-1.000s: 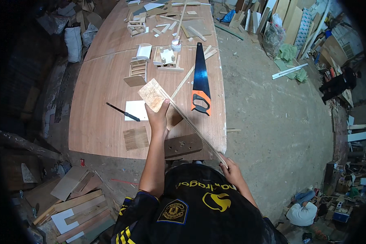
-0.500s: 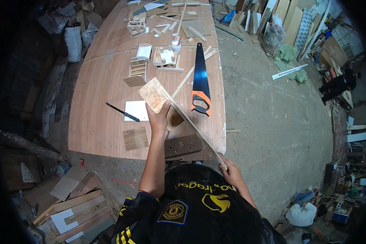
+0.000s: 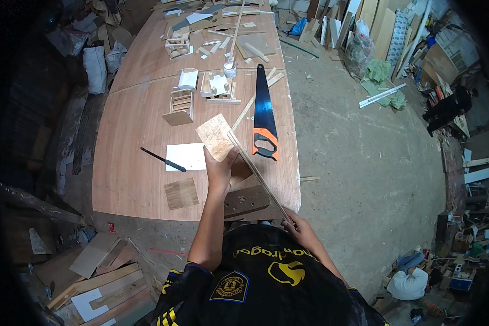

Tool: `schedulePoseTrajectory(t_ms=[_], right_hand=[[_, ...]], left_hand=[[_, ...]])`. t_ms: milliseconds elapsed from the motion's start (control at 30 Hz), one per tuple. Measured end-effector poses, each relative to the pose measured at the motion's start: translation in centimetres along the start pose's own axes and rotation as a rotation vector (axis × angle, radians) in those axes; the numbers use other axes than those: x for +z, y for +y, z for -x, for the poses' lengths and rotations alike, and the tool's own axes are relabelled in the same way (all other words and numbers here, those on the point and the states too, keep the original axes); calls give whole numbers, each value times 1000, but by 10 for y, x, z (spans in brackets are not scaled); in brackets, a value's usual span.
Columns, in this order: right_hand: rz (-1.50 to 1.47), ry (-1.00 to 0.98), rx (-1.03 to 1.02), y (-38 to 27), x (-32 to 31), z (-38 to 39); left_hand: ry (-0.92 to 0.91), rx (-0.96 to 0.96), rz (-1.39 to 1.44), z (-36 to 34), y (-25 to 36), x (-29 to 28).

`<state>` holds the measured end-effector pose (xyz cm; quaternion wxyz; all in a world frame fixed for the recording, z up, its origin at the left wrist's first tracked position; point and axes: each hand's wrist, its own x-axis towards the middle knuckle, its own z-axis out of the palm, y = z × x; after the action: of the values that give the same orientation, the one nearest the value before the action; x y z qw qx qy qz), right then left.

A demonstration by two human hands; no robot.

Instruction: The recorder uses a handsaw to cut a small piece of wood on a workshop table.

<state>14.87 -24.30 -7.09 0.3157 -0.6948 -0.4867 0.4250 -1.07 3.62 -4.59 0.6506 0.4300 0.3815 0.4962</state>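
My left hand is closed on a small pale square wooden piece and the upper part of a long thin strip, which slants down to my right hand, closed on its lower end near the table's front edge. A darker board piece shows beneath my left hand. Nearby on the table lie a dark slim tool on a white sheet, a square wood piece, a brown block with holes and a handsaw with an orange-black handle.
Small wooden furniture models, a white cup and scattered strips occupy the far table. Stacked boards line the right back; wood offcuts lie at lower left. Dark cloth or clothing and a white bundle are at right.
Both hands and the held pieces have shifted: the piece in my left hand sits lower and farther right in the picture, my right hand farther left and lower. The whole view has shifted slightly.
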Motion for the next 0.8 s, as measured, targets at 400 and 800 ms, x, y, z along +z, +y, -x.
schedulePoseTrajectory(t_ms=[400, 800], right_hand=[[-25, 188, -241, -77, -4, -65], [45, 92, -232, -109, -5, -76]], left_hand=[[-98, 38, 41, 26, 33, 27], [-89, 47, 87, 30, 37, 27]])
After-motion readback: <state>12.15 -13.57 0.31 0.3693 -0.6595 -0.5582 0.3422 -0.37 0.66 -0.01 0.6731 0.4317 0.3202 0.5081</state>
